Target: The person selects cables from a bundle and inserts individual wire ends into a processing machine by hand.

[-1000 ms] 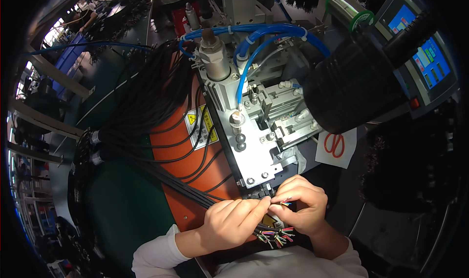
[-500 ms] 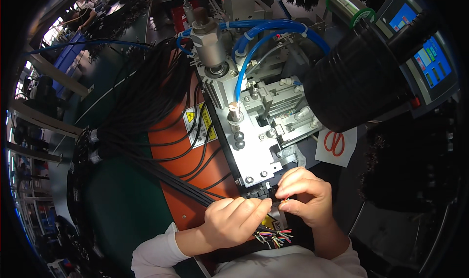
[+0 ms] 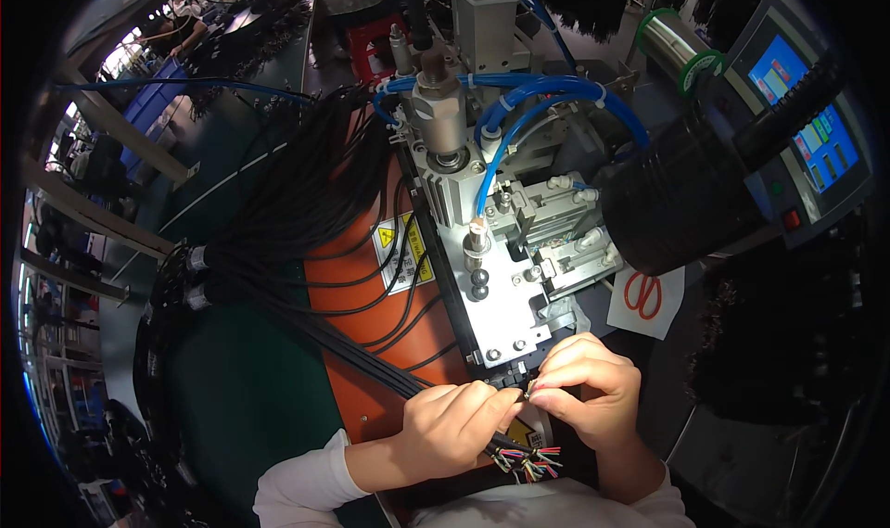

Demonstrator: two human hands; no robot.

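My left hand point(image 3: 454, 426) is closed around a bundle of black cables point(image 3: 371, 368) that runs in from the left. Below its fingers the cable ends fan out into thin coloured wires point(image 3: 528, 463). My right hand point(image 3: 598, 398) meets the left fingertips, thumb and fingers pinched on the fine wires at one cable end; a speck of red shows there, mostly hidden by the fingers. Both hands are just in front of a metal bench machine point(image 3: 501, 319), close to the small dark fixture point(image 3: 508, 376) at its front edge.
Blue air hoses point(image 3: 547, 85) arch over the machine. A black cylindrical lamp-like housing point(image 3: 681, 194) hangs at right, before a touch screen point(image 3: 802, 111) and solder wire spool point(image 3: 681, 50). Red-handled scissors point(image 3: 642, 294) lie on white paper. More black cables point(image 3: 306, 203) cross the orange base point(image 3: 348, 296).
The view has shifted, so the machine appears lower and further right. My right fingertips have closed in on the left ones and now cover most of the small wires.
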